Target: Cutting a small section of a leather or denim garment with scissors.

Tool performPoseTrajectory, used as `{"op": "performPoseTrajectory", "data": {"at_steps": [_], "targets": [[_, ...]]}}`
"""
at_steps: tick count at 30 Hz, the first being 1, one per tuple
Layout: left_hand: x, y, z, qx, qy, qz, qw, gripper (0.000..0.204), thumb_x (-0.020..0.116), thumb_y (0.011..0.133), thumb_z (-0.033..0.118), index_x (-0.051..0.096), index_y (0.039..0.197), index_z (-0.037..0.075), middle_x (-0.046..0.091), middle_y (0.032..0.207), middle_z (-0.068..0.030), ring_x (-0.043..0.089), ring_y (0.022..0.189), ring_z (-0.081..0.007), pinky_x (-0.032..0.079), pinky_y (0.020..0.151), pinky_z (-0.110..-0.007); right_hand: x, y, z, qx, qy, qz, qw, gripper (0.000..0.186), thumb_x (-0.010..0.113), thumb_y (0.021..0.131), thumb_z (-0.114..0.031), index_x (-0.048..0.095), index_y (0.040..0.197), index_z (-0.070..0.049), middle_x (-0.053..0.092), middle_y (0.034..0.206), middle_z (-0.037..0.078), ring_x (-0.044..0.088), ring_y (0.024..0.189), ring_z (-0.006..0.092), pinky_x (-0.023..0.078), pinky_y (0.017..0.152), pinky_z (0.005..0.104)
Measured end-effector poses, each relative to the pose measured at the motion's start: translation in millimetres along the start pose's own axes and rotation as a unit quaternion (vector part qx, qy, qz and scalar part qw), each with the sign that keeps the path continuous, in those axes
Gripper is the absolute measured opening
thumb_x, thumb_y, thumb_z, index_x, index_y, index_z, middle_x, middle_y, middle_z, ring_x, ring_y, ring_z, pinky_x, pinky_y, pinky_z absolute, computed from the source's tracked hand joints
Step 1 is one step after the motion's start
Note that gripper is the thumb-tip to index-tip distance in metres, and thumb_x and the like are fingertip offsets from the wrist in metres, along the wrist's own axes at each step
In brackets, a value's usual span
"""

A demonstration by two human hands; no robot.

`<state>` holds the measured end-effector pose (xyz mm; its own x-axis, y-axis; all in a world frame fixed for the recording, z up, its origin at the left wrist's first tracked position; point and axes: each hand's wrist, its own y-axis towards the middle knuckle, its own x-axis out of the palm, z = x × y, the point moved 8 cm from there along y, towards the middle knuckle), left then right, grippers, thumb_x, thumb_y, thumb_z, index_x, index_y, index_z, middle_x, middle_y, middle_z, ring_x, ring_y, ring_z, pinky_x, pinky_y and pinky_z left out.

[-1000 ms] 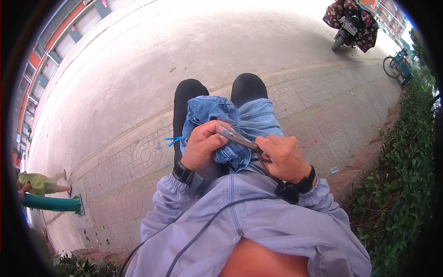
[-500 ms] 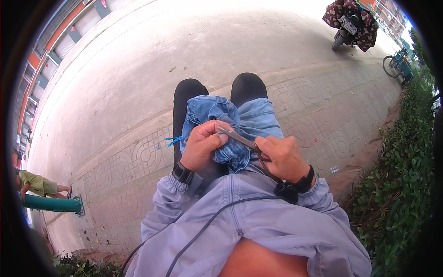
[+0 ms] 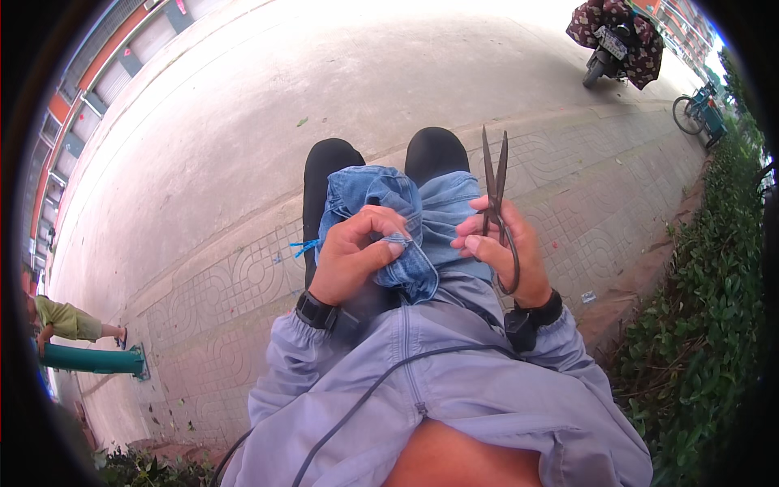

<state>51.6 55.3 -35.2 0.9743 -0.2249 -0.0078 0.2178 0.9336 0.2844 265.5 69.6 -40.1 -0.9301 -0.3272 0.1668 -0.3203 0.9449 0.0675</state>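
Observation:
On my lap lies a bunched pair of blue denim garments or pieces (image 3: 361, 183), darker at left, lighter (image 3: 450, 203) at right; I cannot tell if they are one item. A bright blue string (image 3: 304, 246) sticks out at the left. My left hand (image 3: 353, 256) is closed, pinching a fold of the darker denim between thumb and fingers. Just right of the cloth, my right hand (image 3: 519, 252) holds dark metal scissors (image 3: 494, 178) by the loop handles, points upward and blades slightly parted; its fingertips are loosely curled.
Paved sidewalk (image 3: 219, 300) borders a concrete road (image 3: 219, 105). A person in green (image 3: 69, 321) is beside a teal post (image 3: 93, 357) at left. A covered scooter (image 3: 617, 45) and a teal bicycle or cart (image 3: 702, 114) stand at upper right. Hedges (image 3: 690, 341) line the right.
The scissors have swung from lying across my left fingers to pointing upward. My right hand has moved away rightward with them. My left hand stays on the denim.

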Motion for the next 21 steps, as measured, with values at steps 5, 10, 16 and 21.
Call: {"op": "performPoseTrajectory", "data": {"at_steps": [5,10,16,21], "targets": [[-1.7,-2.9,27.1,0.041,0.136,0.032,0.989,0.012,0.073,0.081,0.0,0.065,0.089,0.003,0.065,0.099,-0.0057,0.058,0.105,-0.0202,0.042,0.098,-0.034,21.5,1.6,-7.0,0.018,-0.021,-0.087,0.996,0.042,0.067,0.089,-0.008,0.05,0.127,0.001,0.065,0.095,0.008,0.065,0.082,0.0116,0.054,0.075,0.0256],[-1.7,-6.7,30.9,0.036,0.178,0.046,0.982,0.017,0.074,0.077,0.001,0.063,0.09,0.003,0.06,0.099,-0.0055,0.059,0.098,-0.018,0.047,0.087,-0.03,49.0,5.3,-5.6,0.04,0.026,-0.163,0.985,0.041,0.07,0.085,-0.005,0.054,0.121,0.001,0.064,0.09,0.004,0.062,0.08,0.0084,0.05,0.07,0.0236],[-3.2,-10.2,27.8,0.02,0.145,0.043,0.988,0.019,0.071,0.076,-0.001,0.06,0.091,0.002,0.059,0.099,-0.0052,0.058,0.096,-0.0161,0.046,0.088,-0.029,65.8,10.9,-1.5,0.043,0.04,-0.152,0.987,0.049,0.075,0.077,-0.004,0.055,0.121,0.0,0.061,0.088,0.001,0.056,0.076,0.0056,0.047,0.068,0.0217],[-2.0,-11.7,31.6,0.026,0.124,0.008,0.992,0.018,0.068,0.074,0.0,0.058,0.09,0.002,0.058,0.099,-0.0068,0.057,0.098,-0.0171,0.045,0.09,-0.031,68.1,14.0,6.5,0.043,0.044,-0.14,0.988,0.05,0.073,0.078,-0.001,0.054,0.125,-0.003,0.06,0.092,0.001,0.056,0.08,0.0054,0.046,0.072,0.0201]]}}
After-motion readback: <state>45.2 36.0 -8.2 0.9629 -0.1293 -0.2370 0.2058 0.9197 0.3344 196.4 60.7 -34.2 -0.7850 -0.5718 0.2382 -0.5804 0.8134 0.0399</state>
